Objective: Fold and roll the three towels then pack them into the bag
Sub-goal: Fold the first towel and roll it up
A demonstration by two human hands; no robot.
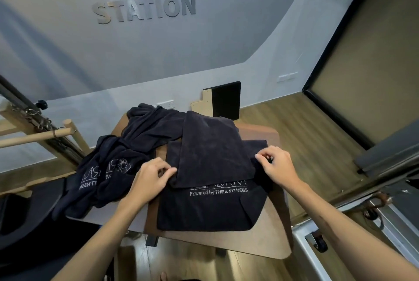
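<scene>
Between your fingers, dark towel lying on table, long axis running away from you; left hand and right hand pinching folded flap's near corners, equally close.

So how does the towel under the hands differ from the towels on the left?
The folded towel lies flat, its top half turned down; the left towels lie crumpled in a heap. Both hands grip the folded towel; nothing touches the left towels. All are dark with pale lettering.
</scene>
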